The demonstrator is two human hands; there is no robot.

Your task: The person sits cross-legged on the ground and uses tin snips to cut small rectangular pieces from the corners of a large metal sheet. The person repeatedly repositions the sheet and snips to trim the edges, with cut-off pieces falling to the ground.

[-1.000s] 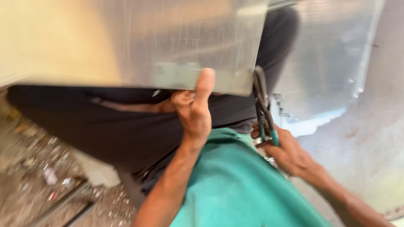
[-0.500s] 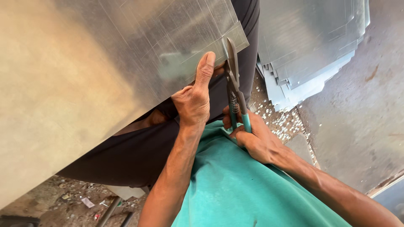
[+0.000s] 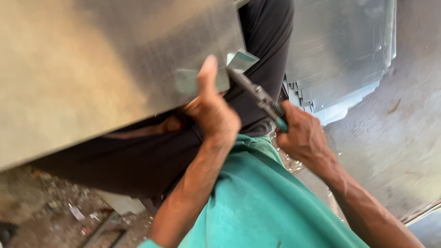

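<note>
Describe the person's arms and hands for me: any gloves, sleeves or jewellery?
Both hands are bare: no gloves on the left hand or the right hand. Both forearms are uncovered, with no sleeve reaching them. No watch, ring or bracelet shows. The garment below the arms is teal green; its sleeves are out of view.

Soft daylight, motion blur throughout, dull glare on the metal sheet (image 3: 105, 69).

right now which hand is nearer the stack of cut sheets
Right. The right hand, gripping the snips, sits just left of the stack. The left hand is farther left, thumb pressed on the big sheet.
</note>
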